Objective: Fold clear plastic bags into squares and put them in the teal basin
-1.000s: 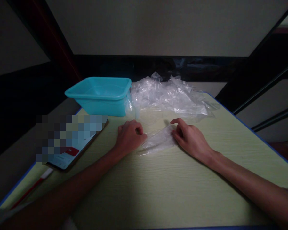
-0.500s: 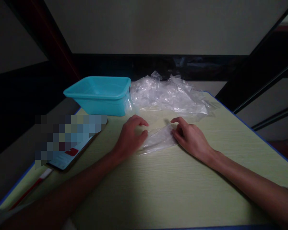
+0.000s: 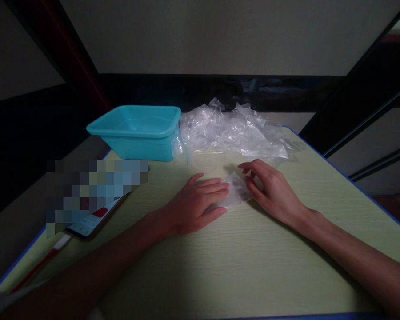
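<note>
A small clear plastic bag [image 3: 235, 191] lies flat on the pale green table [image 3: 240, 262]. My left hand [image 3: 195, 206] rests palm down with its fingers stretched out over the bag's left part. My right hand [image 3: 273, 193] sits at the bag's right edge, fingers curled, fingertips touching the plastic. A loose heap of clear plastic bags [image 3: 233, 133] lies behind both hands.
A turquoise plastic tub [image 3: 136, 131] stands at the back left, touching the heap. A flat device with a blurred screen [image 3: 93, 200] lies left of my left arm. A red and white pen [image 3: 43, 262] lies near the table's left edge.
My left hand opened from a fist, slid right and now lies flat on the small bag. My right hand stayed at the bag's right edge.
</note>
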{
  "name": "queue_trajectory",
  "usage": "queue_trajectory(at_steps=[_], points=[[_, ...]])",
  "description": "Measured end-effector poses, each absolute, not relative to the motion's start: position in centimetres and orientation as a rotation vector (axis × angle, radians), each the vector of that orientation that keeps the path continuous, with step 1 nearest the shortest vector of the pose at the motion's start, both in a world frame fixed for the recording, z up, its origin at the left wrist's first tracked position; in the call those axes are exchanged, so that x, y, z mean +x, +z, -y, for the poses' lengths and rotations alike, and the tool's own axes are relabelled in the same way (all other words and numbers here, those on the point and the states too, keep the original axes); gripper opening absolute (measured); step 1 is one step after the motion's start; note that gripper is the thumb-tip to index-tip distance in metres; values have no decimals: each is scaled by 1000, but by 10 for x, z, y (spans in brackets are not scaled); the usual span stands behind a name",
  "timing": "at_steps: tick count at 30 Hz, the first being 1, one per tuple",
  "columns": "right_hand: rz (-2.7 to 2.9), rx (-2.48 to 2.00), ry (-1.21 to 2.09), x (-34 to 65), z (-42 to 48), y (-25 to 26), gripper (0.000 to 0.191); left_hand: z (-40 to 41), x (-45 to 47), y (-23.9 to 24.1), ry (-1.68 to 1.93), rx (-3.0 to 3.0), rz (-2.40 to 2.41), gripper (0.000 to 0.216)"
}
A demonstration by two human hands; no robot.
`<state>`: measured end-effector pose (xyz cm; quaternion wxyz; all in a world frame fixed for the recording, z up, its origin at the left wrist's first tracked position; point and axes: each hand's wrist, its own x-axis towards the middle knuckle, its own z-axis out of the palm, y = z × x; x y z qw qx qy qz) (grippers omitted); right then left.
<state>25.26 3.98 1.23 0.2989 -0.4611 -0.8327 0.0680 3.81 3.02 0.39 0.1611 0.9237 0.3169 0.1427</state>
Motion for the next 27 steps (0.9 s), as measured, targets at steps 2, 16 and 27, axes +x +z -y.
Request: queue_trajectory(at_steps=[2,16,27], points=[[2189,-1226,255,254,-39,13,31,-30,38,4,399,2651,-906,38],[2193,-1245,433,254,-37,10,35,-29,39,4,315,2681,-946,44],[2556,-1175,85,255,-35,11,48,-29,40,3,277,2694,-975,44]])
